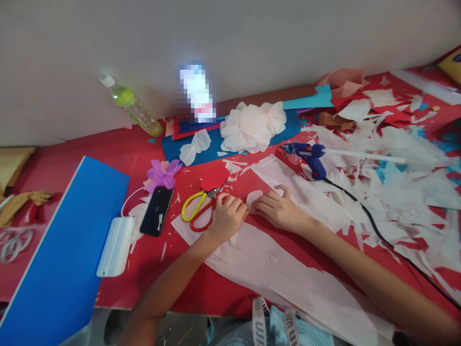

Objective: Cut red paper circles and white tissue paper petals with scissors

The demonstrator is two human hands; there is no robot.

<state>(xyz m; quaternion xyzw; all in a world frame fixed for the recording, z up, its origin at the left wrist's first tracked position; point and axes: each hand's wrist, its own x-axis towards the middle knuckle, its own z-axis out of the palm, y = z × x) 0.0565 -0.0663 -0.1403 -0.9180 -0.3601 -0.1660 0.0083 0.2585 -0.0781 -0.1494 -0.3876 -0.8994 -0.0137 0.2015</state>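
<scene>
A small pale pink paper petal (254, 197) is between my two hands, above the red tabletop. My left hand (229, 216) has its fingers curled closed at the petal's left edge. My right hand (277, 207) pinches the petal from the right, thumb side raised; the fingertips are partly hidden. Scissors (201, 207) with one yellow and one red handle lie just left of my left hand, blades toward a red paper piece (214, 178). A long strip of pale pink paper (284, 269) stretches beneath my left wrist toward the table's front edge.
Pale paper flowers (248, 127) rest on blue sheets at the back. A blue glue gun (312, 158) with a black cord lies right, beside heaped paper scraps (403, 192). Leftward are a black phone (157, 211), a purple flower (163, 174), a bottle (135, 108) and a blue board (68, 250).
</scene>
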